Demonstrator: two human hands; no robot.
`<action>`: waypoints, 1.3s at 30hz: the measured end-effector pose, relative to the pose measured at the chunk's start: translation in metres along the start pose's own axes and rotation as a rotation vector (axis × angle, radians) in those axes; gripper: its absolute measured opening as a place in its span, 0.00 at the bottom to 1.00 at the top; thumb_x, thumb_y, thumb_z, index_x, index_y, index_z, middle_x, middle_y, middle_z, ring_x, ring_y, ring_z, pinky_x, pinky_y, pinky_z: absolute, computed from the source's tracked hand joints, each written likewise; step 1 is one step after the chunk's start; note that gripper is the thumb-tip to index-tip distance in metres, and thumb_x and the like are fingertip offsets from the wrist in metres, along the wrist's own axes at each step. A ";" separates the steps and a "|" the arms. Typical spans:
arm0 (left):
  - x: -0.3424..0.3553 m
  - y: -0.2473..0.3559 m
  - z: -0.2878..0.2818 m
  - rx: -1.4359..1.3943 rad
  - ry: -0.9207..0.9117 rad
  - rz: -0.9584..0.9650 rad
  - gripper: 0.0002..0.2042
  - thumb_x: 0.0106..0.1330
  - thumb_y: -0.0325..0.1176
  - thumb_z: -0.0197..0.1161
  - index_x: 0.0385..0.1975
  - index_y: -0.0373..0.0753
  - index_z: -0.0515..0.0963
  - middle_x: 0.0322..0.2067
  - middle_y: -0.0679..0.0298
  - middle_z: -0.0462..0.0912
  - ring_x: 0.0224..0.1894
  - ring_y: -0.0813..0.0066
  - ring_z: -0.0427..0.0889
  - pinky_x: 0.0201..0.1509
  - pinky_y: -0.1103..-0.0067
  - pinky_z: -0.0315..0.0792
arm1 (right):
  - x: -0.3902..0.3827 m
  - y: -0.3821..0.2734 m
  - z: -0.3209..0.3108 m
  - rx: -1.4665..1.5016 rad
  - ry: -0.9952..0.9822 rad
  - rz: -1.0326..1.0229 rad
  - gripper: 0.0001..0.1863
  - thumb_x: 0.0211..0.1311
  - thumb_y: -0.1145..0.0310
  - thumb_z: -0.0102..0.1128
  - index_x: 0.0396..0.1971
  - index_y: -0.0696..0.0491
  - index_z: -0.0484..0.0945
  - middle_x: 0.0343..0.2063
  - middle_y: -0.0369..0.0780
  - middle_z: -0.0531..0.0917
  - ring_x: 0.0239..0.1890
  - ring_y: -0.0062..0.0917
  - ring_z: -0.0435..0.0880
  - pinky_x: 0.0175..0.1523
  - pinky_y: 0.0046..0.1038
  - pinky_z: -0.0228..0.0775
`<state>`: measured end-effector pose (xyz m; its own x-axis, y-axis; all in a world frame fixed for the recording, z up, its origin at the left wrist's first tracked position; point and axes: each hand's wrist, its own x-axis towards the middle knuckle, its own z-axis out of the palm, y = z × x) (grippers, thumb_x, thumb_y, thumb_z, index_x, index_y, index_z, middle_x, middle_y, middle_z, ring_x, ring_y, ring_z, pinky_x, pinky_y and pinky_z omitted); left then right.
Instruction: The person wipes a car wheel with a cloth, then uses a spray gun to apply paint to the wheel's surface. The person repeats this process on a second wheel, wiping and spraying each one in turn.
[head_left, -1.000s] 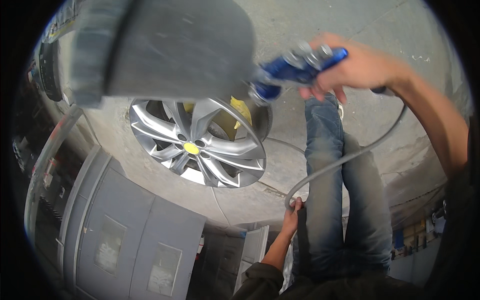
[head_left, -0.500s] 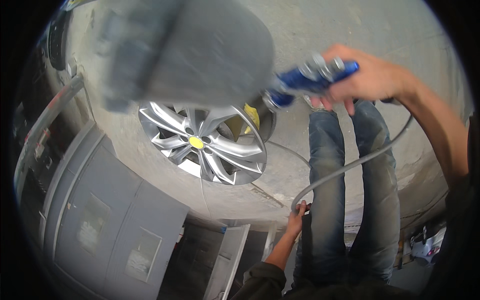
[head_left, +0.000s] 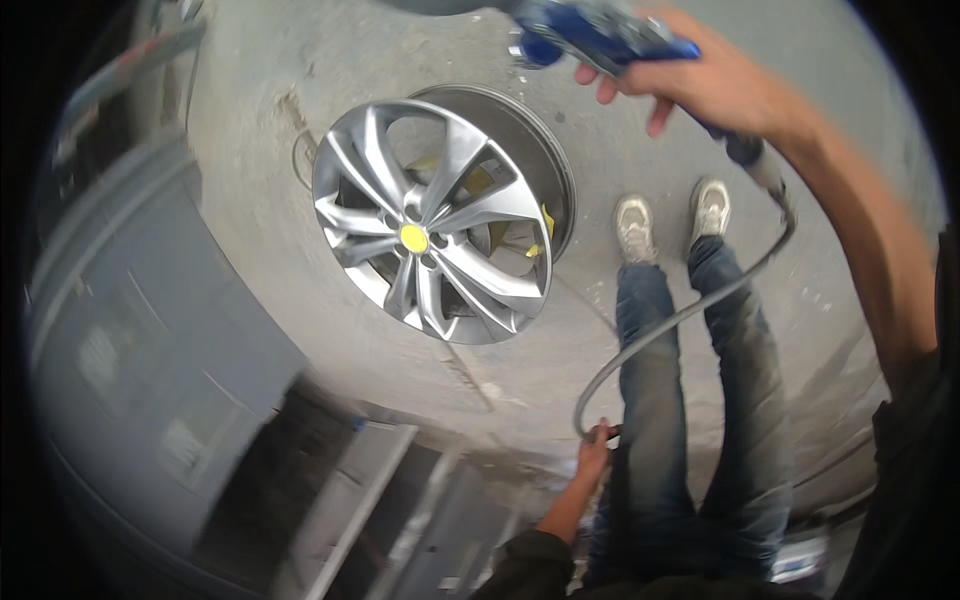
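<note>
My right hand [head_left: 715, 75] is closed around a blue and silver spray gun [head_left: 600, 38], held up at the top of the view and slightly blurred. Only the lower edge of its grey cup [head_left: 435, 5] shows; the rest is cut off. From the gun's handle a grey air hose [head_left: 690, 312] curves down across my legs. Lower down, my left hand [head_left: 594, 452] grips that hose beside my thigh. A silver multi-spoke wheel rim [head_left: 490, 278] with a yellow centre cap [head_left: 413, 238] stands tilted, left of my feet and apart from both hands.
Yellowish pieces [head_left: 548, 222] show behind the spokes. My shoes [head_left: 636, 228] stand on the grey concrete floor [head_left: 270, 270]. Grey panelled doors [head_left: 130, 330] are on the left, with a light-coloured panel [head_left: 350, 490] below. A rail [head_left: 130, 65] crosses the upper left.
The spray gun has shifted up and slightly left in view, and its cup has mostly left the picture. The whole wheel rim and my shoes now show. Both hands keep their hold.
</note>
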<state>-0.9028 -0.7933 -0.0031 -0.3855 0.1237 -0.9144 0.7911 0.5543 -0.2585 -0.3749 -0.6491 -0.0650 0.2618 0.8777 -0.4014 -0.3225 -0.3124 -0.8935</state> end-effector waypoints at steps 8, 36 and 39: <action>0.003 -0.072 -0.029 -0.097 0.148 0.281 0.17 0.68 0.49 0.61 0.37 0.41 0.87 0.31 0.55 0.88 0.35 0.60 0.87 0.41 0.68 0.77 | -0.073 -0.092 0.057 0.091 -0.429 0.502 0.35 0.56 0.82 0.51 0.68 0.58 0.66 0.52 0.45 0.83 0.51 0.29 0.84 0.38 0.28 0.86; 0.162 -0.349 -0.220 -0.833 0.315 0.142 0.23 0.73 0.44 0.56 0.20 0.32 0.79 0.24 0.55 0.86 0.27 0.67 0.85 0.36 0.74 0.78 | -0.196 -0.040 0.408 0.180 0.234 0.438 0.13 0.67 0.73 0.57 0.48 0.62 0.79 0.42 0.42 0.83 0.42 0.25 0.83 0.29 0.27 0.83; 0.148 -0.319 -0.230 -0.828 0.275 0.119 0.24 0.74 0.46 0.55 0.21 0.32 0.80 0.25 0.54 0.86 0.27 0.66 0.85 0.37 0.74 0.78 | -0.187 -0.044 0.407 0.189 0.248 0.425 0.13 0.67 0.73 0.58 0.47 0.62 0.79 0.39 0.42 0.83 0.40 0.25 0.83 0.29 0.27 0.82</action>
<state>-1.3208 -0.7624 0.0159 -0.5079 0.3533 -0.7857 0.2759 0.9307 0.2402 -0.7793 -0.6515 0.1314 0.2722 0.5685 -0.7763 -0.5997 -0.5307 -0.5989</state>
